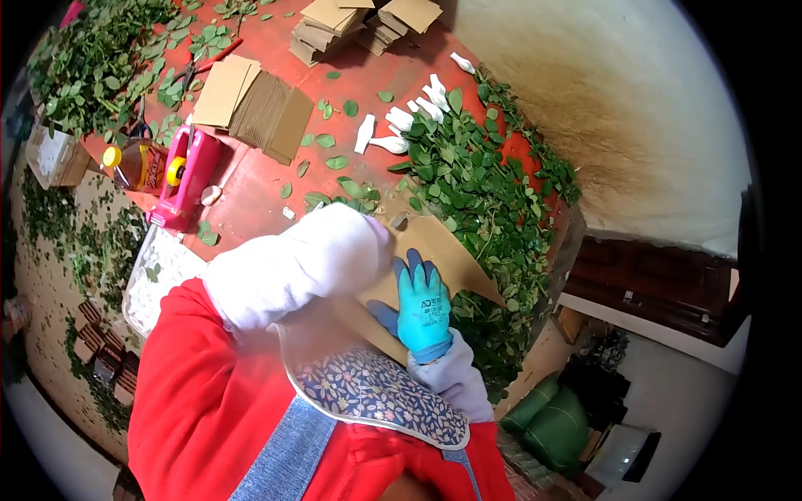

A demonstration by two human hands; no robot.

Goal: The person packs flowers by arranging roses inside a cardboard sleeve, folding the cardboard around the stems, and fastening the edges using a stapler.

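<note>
My right hand (423,313), in a teal glove with dark blue fingertips, lies flat on a brown cardboard sheet (447,255), fingers stretched out and thumb to the left. My left arm reaches across from the left in a red sleeve with a pale cuff (292,259). Its hand is hidden behind the cuff, above the cardboard's left part. A small grey piece (399,220) shows just past the cuff; I cannot make out what it is. Along the cardboard's right side lies a pile of leafy green stems (468,179), with white wrapped ends (430,104) at its far side.
A stack of cardboard pieces (263,113) and further stacks (334,25) stand on the red table (259,179). To the left are a pink tape dispenser (188,171), a yellow-capped bottle (138,163) and red-handled cutters (213,60). Loose leaves are scattered about. A wall (626,108) rises at right.
</note>
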